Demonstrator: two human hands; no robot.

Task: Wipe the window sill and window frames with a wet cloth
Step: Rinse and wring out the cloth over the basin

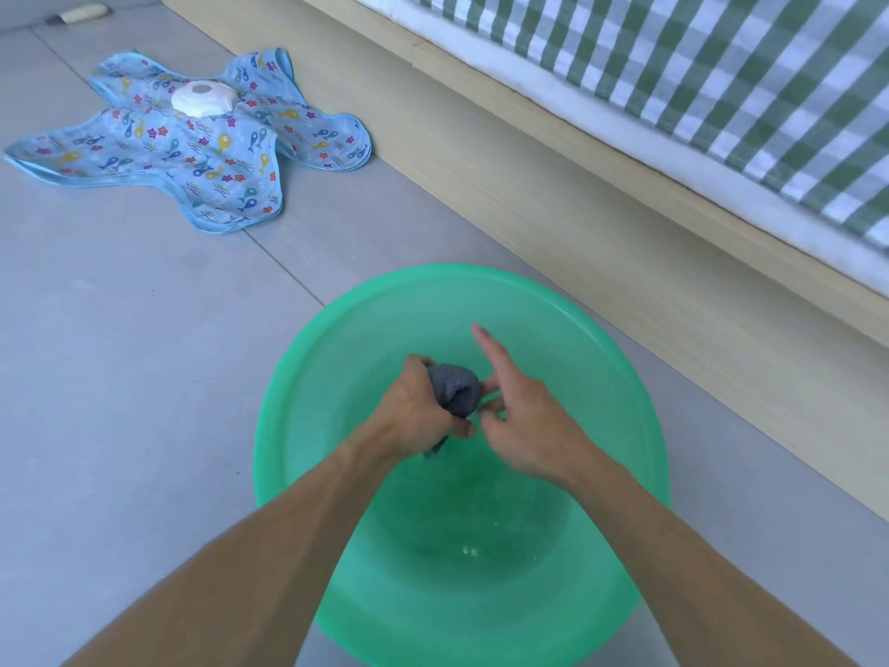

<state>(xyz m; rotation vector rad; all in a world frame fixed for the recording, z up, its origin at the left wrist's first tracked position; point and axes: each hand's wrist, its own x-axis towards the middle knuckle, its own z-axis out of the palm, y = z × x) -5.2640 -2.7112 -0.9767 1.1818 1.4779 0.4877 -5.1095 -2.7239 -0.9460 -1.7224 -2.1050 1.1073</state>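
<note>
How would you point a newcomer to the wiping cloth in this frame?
Find the big green basin on the grey tiled floor beside the wooden bed frame. Above its middle, the left hand grips a small bunched dark grey cloth. It is the only grey fabric; the other one is blue with fish.

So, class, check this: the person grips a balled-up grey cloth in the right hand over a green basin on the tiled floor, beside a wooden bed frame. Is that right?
Not quite: the hand is wrong. The head view shows the left hand gripping the balled-up grey cloth; the right hand only touches it, index finger pointing outward. The rest stands: green basin, tiled floor, wooden bed frame.
</note>
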